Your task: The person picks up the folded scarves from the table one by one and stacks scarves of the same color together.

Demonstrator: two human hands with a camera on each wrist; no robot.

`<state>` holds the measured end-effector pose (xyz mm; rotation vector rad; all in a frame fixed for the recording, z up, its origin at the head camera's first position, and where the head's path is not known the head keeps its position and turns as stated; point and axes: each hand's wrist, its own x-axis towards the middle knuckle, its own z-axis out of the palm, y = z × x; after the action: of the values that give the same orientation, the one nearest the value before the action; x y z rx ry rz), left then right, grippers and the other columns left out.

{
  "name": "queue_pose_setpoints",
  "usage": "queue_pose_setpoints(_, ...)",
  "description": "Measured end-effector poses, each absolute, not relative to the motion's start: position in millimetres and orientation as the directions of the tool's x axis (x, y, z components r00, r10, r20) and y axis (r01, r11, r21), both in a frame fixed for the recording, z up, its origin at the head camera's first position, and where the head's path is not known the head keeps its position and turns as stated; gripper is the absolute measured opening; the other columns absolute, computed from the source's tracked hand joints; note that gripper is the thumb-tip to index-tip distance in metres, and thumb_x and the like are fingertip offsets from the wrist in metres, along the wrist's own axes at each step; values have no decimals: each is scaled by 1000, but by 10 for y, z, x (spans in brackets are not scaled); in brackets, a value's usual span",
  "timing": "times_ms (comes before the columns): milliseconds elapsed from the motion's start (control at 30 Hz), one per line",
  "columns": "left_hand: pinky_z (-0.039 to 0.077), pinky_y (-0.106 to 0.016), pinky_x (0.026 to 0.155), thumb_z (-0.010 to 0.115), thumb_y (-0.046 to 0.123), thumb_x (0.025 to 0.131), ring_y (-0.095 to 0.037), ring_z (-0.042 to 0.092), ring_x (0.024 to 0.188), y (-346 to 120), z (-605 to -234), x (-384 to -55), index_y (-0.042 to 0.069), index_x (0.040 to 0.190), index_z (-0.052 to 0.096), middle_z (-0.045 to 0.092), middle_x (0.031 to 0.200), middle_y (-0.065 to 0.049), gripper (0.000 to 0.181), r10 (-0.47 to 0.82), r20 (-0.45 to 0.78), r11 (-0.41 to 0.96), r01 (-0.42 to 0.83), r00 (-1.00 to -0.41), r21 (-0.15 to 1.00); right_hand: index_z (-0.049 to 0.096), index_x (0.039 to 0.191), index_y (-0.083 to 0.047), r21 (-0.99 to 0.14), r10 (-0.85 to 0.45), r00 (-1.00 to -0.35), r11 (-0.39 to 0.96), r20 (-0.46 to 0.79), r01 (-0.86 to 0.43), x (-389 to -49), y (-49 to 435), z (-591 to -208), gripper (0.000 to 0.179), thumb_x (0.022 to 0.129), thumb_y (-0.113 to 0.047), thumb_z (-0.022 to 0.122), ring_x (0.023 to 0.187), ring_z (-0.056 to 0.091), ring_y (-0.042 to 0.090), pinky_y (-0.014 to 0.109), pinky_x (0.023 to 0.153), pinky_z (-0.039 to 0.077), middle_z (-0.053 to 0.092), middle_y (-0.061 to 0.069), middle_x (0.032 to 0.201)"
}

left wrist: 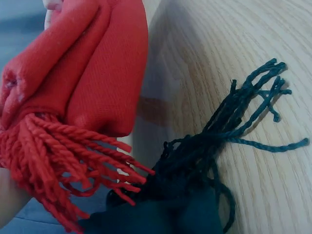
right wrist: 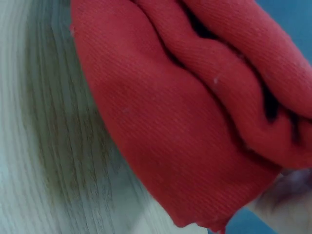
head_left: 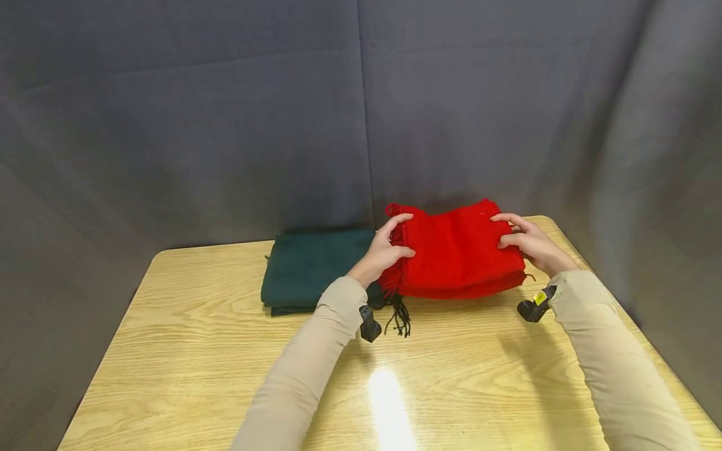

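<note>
A folded red scarf [head_left: 457,250] with twisted fringe [left wrist: 58,161] spans the space between both hands, raised over the tabletop at its near side. My left hand [head_left: 380,254] grips its fringed left end, thumb and index finger showing on top. At the opposite end, my right hand [head_left: 533,247] holds the folded layers, with other fingers hidden beneath. Stacked folds of the red cloth fill much of the right wrist view. Left of it lies a folded dark green scarf [head_left: 316,266], partly overlapped by the left hand and red fringe.
Dark green fringe [left wrist: 234,117] trails onto the light wooden table [head_left: 186,363]. Grey curtain [head_left: 254,125] hangs right behind the table's back edge and along both sides. A short dark strand [head_left: 530,277] pokes out by the red scarf's right corner.
</note>
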<state>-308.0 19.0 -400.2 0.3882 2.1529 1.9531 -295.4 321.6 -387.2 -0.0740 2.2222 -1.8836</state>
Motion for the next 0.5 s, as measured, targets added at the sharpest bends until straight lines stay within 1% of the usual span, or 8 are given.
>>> queue_pose_setpoints(100, 48, -32, 80, 63, -8, 75, -19, 36, 118, 220, -4038, -3081, 25, 130, 48, 37, 136, 0, 66, 322, 13, 79, 41, -947, 996, 51, 112, -24, -978, -178, -971, 167, -158, 128, -2976, 3222, -3894, 41, 84, 5, 50, 76, 52, 11, 26, 65, 49, 47, 1, 90)
queue_pose_setpoints(300, 47, -31, 81, 62, -11, 75, -20, 47, 108, 294, -4134, -3093, 24, 130, 47, 47, 126, -3, 68, 317, -7, 42, 6, -948, 999, 49, 115, -21, -974, -174, -967, 160, -187, 160, -3003, 3247, -3970, 41, 83, 5, 49, 75, 54, 10, 26, 64, 50, 47, 0, 95)
queue_pose_setpoints(367, 47, -32, 82, 62, -11, 74, -21, 47, 110, 305, -4174, -3097, 24, 131, 47, 46, 128, -3, 68, 317, -4, 43, 10, -948, 999, 49, 115, -19, -976, -167, -968, 142, -187, 165, -3013, 3240, -4010, 41, 83, 6, 48, 75, 54, 10, 26, 64, 50, 47, 0, 96)
queue_pose_setpoints(500, 44, -34, 88, 61, -12, 74, -20, 40, 119, 306, -4269, -3077, 24, 132, 45, 40, 134, -1, 70, 297, -13, 74, 10, -955, 997, 51, 113, -19, -980, -158, -970, 106, -184, 168, -3035, 3206, -4113, 40, 82, 7, 48, 76, 54, 10, 25, 64, 50, 49, -1, 93)
